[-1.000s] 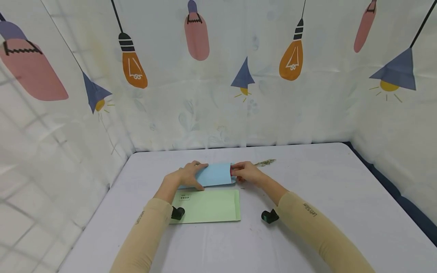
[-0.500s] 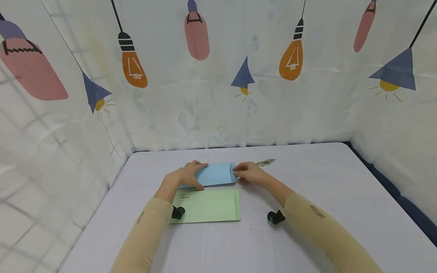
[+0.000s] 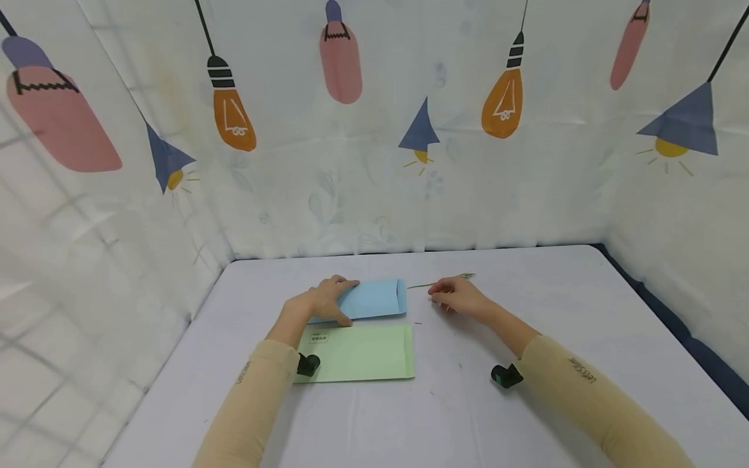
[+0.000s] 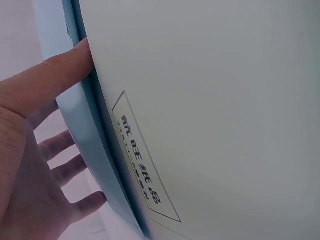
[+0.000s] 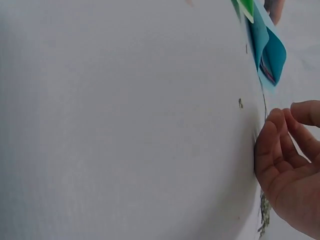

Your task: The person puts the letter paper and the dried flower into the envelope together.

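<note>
A light blue envelope (image 3: 374,298) lies flat on the table, its flap end toward the right. My left hand (image 3: 324,300) holds it by its left part, thumb at the near edge and fingers spread toward the far edge. Something reddish (image 5: 268,74) shows inside the envelope's mouth in the right wrist view. Just nearer to me lies a pale green envelope (image 3: 363,354) with a small printed label. My right hand (image 3: 462,299) is off to the right with loosely bent fingers and holds nothing visible. Behind it lies a thin dried sprig (image 3: 468,275), partly hidden by the hand.
A white cloth covers the table (image 3: 445,422). Small dark plant bits (image 3: 418,323) are scattered near the envelopes. A patterned white curtain (image 3: 374,162) hangs behind the table. Black cameras (image 3: 506,376) sit on both wrists.
My right hand has left the blue envelope's mouth and moved right, toward the sprig. The red piece seen at the mouth is now inside. The left hand stays in place.
</note>
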`<state>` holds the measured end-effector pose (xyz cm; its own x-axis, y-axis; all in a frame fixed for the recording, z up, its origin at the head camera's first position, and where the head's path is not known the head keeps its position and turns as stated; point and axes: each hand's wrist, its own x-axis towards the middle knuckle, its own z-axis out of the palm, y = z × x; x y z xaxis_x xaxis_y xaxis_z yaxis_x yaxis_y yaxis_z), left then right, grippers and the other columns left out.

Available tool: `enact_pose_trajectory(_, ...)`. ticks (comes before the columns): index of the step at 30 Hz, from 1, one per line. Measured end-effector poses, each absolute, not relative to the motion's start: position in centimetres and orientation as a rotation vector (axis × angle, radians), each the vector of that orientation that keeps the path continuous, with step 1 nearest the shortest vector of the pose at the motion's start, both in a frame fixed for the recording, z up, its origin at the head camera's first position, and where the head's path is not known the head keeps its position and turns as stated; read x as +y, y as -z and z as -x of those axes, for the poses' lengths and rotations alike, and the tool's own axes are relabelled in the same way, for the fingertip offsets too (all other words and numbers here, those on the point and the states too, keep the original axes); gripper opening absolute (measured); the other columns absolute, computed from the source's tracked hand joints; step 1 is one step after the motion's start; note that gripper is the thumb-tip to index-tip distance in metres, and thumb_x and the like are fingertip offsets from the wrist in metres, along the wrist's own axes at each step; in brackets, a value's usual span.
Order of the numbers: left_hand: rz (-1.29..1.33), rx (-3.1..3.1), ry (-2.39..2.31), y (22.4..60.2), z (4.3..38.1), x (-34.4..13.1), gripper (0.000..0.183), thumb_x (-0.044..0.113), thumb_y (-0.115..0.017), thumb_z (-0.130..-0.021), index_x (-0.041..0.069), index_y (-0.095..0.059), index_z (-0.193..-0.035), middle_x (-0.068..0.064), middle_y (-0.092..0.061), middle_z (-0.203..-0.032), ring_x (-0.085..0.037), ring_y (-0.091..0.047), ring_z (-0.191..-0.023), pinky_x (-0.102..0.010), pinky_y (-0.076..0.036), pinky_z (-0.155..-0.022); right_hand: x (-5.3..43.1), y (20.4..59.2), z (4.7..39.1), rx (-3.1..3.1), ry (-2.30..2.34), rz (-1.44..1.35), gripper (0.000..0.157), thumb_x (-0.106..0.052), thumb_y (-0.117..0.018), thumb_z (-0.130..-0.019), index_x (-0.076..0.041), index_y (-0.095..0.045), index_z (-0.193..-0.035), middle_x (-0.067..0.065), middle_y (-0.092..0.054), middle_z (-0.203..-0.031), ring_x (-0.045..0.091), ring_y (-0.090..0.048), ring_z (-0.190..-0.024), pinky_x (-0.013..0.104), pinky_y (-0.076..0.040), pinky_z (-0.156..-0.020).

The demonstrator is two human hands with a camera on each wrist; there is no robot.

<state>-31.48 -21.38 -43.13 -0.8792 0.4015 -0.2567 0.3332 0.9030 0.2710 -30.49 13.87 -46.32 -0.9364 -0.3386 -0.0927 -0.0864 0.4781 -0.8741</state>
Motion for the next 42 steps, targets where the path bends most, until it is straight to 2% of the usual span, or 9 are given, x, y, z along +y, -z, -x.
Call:
enact_pose_trajectory(6,-0.541,2.758,-0.323,43.3,31.6,-21.2,0.102,0.043,-0.088,-0.080,0.022,-0.033,-0.163,-0.012,-0.031,-0.160,-0.037,-0.031,-0.146,-0.074,-0.022,-0.111,15.6,45.7,30.8,2.536,1.415,0.321,0.026,-0.014,-0.061,-0.104,0.002,-0.069,-0.122,0.014,-0.066,-0.101,0.022,-0.059,-0.081,0.031,-0.052,-0.072)
enact_pose_trajectory(16,-0.543,2.754,-0.314,43.1,31.5,-21.2,0.101,0.043,-0.087,-0.081,0.023,-0.032,-0.163,-0.012,-0.030,-0.161,-0.037,-0.030,-0.147,-0.074,-0.023,-0.111,18.8,45.2,32.1,2.703,1.375,0.201,0.028,-0.013,-0.058,-0.104,0.004,-0.065,-0.126,0.018,-0.062,-0.106,0.021,-0.057,-0.071,0.032,-0.047,-0.065)
enact_pose_trajectory(19,-0.541,2.748,-0.318,43.0,31.6,-21.2,0.101,0.042,-0.087,-0.081,0.023,-0.031,-0.163,-0.012,-0.030,-0.161,-0.037,-0.030,-0.147,-0.074,-0.022,-0.111,19.5,45.5,32.6,2.737,1.358,0.151,0.032,-0.014,-0.058,-0.104,0.003,-0.063,-0.131,0.020,-0.061,-0.115,0.020,-0.057,-0.070,0.032,-0.047,-0.066)
enact_pose_trajectory(24,-0.545,2.745,-0.314,43.2,31.7,-21.2,0.101,0.042,-0.087,-0.081,0.023,-0.032,-0.163,-0.012,-0.030,-0.161,-0.036,-0.030,-0.147,-0.073,-0.022,-0.112,20.2,45.9,33.1,2.767,1.320,0.055,0.036,-0.015,-0.053,-0.106,0.002,-0.059,-0.138,0.030,-0.050,-0.138,0.016,-0.058,-0.068,0.031,-0.049,-0.068)
enact_pose_trajectory(28,-0.551,2.755,-0.313,43.2,31.7,-21.2,0.101,0.042,-0.087,-0.081,0.022,-0.032,-0.163,-0.012,-0.031,-0.160,-0.037,-0.031,-0.147,-0.074,-0.022,-0.111,20.5,46.0,33.6,2.770,1.280,0.092,0.037,-0.010,-0.048,-0.105,0.003,-0.058,-0.139,0.032,-0.048,-0.142,0.013,-0.054,-0.064,0.029,-0.048,-0.064)
enact_pose_trajectory(32,-0.553,2.760,-0.318,43.3,31.7,-21.3,0.101,0.043,-0.087,-0.081,0.022,-0.032,-0.163,-0.012,-0.031,-0.161,-0.037,-0.030,-0.147,-0.074,-0.022,-0.111,20.6,46.2,34.0,2.761,1.221,0.197,0.037,-0.007,-0.048,-0.103,0.003,-0.061,-0.136,0.028,-0.053,-0.138,0.013,-0.052,-0.063,0.029,-0.047,-0.062)
enact_pose_trajectory(36,-0.554,2.759,-0.320,43.3,31.6,-21.4,0.101,0.043,-0.088,-0.081,0.022,-0.033,-0.163,-0.013,-0.031,-0.160,-0.037,-0.031,-0.147,-0.075,-0.021,-0.111,20.6,46.5,34.3,2.767,1.188,0.277,0.033,-0.007,-0.055,-0.100,0.004,-0.065,-0.129,0.026,-0.058,-0.132,0.015,-0.058,-0.069,0.029,-0.050,-0.063)
enact_pose_trajectory(42,-0.551,2.758,-0.326,43.3,31.5,-21.4,0.101,0.043,-0.088,-0.080,0.021,-0.033,-0.163,-0.013,-0.031,-0.160,-0.037,-0.031,-0.146,-0.074,-0.022,-0.110,20.4,46.8,34.2,2.779,1.171,0.325,0.027,-0.006,-0.061,-0.098,0.005,-0.067,-0.122,0.020,-0.063,-0.114,0.020,-0.062,-0.079,0.030,-0.054,-0.066)
